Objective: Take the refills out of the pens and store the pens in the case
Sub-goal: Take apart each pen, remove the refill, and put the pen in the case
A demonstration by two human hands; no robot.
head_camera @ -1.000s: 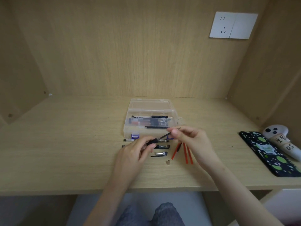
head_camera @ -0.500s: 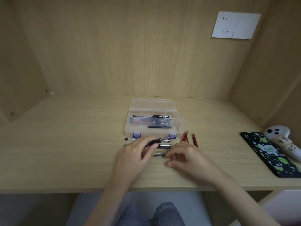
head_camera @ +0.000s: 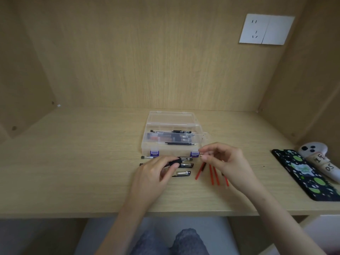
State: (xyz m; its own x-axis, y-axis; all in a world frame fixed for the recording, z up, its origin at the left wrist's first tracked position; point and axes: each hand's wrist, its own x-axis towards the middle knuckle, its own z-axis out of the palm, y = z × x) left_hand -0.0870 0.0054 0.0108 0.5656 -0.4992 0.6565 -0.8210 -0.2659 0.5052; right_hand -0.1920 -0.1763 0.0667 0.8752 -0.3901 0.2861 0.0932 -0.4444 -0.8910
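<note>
My left hand (head_camera: 154, 174) grips a black pen barrel (head_camera: 175, 161) just above the desk, in front of the case. My right hand (head_camera: 227, 162) hovers to its right and pinches a small pen tip piece (head_camera: 201, 155) between thumb and forefinger, near the case's right purple latch (head_camera: 194, 154). The clear plastic case (head_camera: 200, 131) lies open with a few dark pens (head_camera: 172, 132) inside. Several red refills (head_camera: 211, 174) lie on the desk, partly under my right hand. Three more pens or pen parts (head_camera: 182, 173) lie in front of the case, partly hidden by my left hand.
A black phone case with green spots (head_camera: 305, 173) lies at the right edge of the desk, with a white controller (head_camera: 316, 155) beside it. Wooden walls close in the back and both sides. A white wall socket (head_camera: 265, 29) sits high on the back panel.
My right hand dropped to the desk in front of the pens, then rose again to the case's right latch with a small tip piece pinched. The left hand has stayed on its pen barrel.
</note>
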